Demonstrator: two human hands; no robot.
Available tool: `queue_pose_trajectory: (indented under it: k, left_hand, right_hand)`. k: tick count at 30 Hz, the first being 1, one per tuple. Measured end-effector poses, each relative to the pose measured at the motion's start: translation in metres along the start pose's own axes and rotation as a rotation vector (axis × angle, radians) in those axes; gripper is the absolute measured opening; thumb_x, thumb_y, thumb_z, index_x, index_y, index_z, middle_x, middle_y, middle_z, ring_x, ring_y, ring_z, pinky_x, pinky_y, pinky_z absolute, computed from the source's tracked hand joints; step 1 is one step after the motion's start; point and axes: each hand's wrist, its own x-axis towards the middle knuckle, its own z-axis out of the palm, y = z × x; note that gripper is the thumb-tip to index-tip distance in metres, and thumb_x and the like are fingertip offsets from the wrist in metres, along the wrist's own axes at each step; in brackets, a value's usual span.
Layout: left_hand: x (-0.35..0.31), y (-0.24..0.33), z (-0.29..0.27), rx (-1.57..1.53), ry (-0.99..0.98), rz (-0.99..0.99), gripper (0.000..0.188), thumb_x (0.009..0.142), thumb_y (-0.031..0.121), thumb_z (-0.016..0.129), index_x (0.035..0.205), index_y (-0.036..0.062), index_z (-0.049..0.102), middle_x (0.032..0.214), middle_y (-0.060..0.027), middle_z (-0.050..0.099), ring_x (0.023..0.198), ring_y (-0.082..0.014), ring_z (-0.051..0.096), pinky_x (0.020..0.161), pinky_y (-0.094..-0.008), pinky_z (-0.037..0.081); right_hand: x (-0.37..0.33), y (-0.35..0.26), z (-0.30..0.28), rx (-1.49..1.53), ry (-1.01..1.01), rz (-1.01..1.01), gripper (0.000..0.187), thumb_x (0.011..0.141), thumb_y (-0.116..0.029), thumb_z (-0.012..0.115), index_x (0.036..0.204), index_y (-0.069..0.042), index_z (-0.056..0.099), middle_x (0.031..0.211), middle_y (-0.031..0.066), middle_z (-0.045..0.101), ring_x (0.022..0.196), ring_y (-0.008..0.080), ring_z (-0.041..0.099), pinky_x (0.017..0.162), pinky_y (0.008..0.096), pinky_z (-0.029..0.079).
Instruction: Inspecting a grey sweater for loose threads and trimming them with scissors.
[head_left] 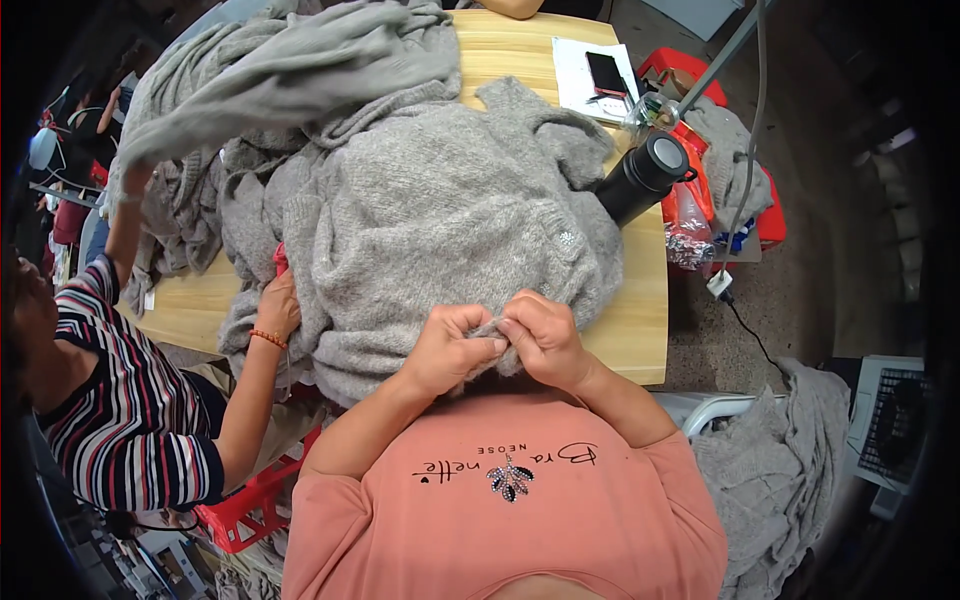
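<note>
A grey knitted sweater [430, 200] lies heaped on the wooden table in front of me. At its near edge, both of my hands pinch a fold of the knit, thumbs and fingers pressed together. My left hand [450, 350] and my right hand [543, 338] almost touch, with a bit of grey fabric showing between them. A sparkly button or ornament [567, 239] sits on the sweater beyond my right hand. Whether anything small is inside my pinches is hidden by the fingers.
At left, a co-worker in a striped shirt [130, 400] handles more grey knitwear [290, 80], with a red object at one hand. A black bottle [640, 180] and a phone [605, 73] on paper are at right. Red baskets [770, 210] and a cable plug [718, 284] lie beyond the table [645, 330].
</note>
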Motion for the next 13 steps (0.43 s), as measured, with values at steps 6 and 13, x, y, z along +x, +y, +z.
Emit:
queue_pose_trajectory:
  k: [6,13]
  left_hand:
    - [0.004,-0.005,-0.004,-0.153,-0.055,0.034,0.007,0.072,0.0,0.063,0.079,-0.0002,0.062,0.071,-0.0023,0.062,0.06,-0.006,0.054,0.055,-0.0193,0.042]
    - [0.006,0.004,-0.019,-0.394,0.032,0.028,0.013,0.077,0.003,0.062,0.089,-0.0018,0.063,0.077,-0.008,0.065,0.069,-0.0132,0.061,0.066,-0.023,0.049]
  right_hand:
    - [0.001,-0.002,-0.001,0.1,-0.018,0.091,0.007,0.075,0.005,0.057,0.072,0.0,0.052,0.064,0.0101,0.05,0.053,0.0217,0.049,0.048,0.0309,0.038]
    - [-0.006,-0.003,-0.034,0.06,-0.073,0.184,0.032,0.071,-0.02,0.074,0.091,-0.003,0.057,0.088,0.0062,0.057,0.06,0.0163,0.051,0.054,0.0221,0.041]
